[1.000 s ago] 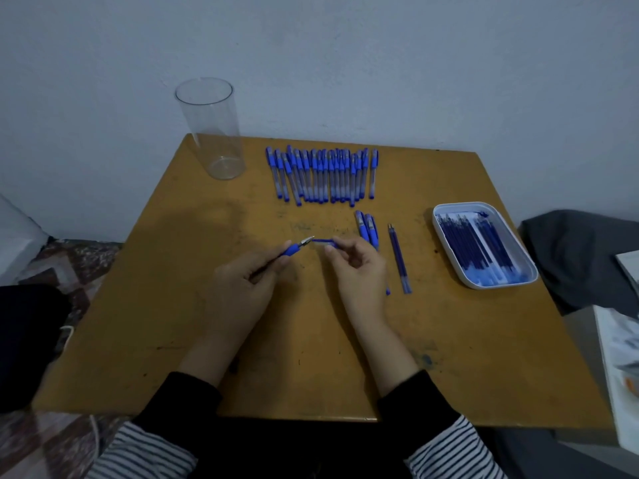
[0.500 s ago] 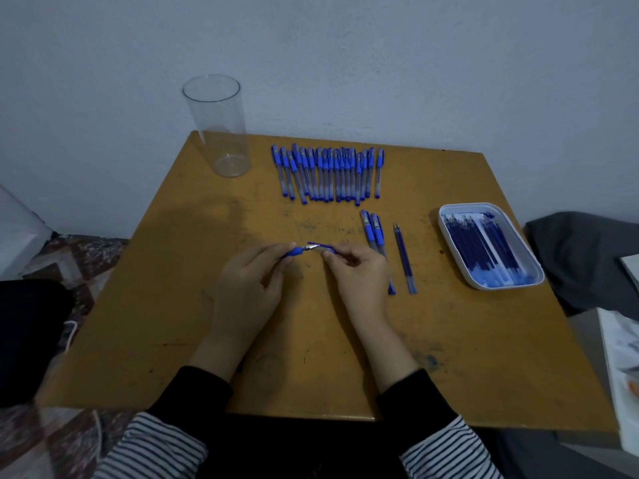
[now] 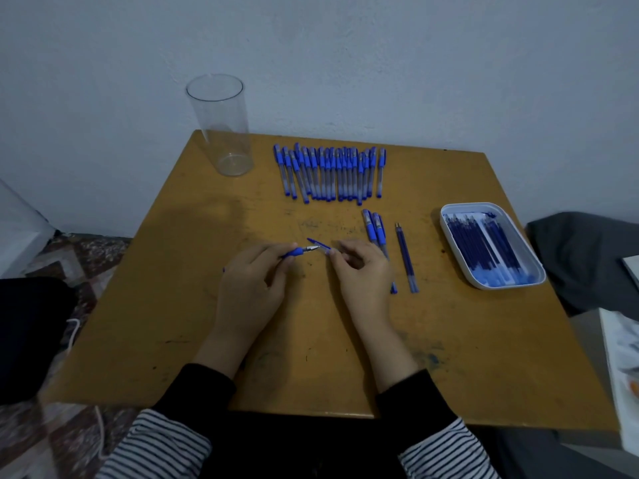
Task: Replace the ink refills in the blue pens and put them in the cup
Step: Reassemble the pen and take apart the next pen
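As I look down from the head camera, two forearms in black cuffs over striped sleeves reach across a worn yellow-brown table (image 3: 484, 340). My left hand (image 3: 252, 285) has its grip closed on a blue pen (image 3: 297, 252), whose metal tip points right toward the other hand. My right hand (image 3: 363, 271) pinches a pen cap (image 3: 320, 244) between thumb and fingertips, just beside that tip; I cannot tell whether cap and tip touch. Just right of the right hand, two more blue pens (image 3: 375, 233) lie side by side, partly hidden under the knuckles. Near them on the right, a bare ink refill (image 3: 406, 257) lies alone on the wood. Farther right, well apart from the hands, a white tray (image 3: 460, 271) holds many dark blue refills. Beyond the hands, a tight row of capped blue pens (image 3: 332, 172) lies along the far part of the table. At the far left corner a tall clear cup (image 3: 221, 122) stands upright with no pens in it. Behind it rises a pale wall (image 3: 380, 57).
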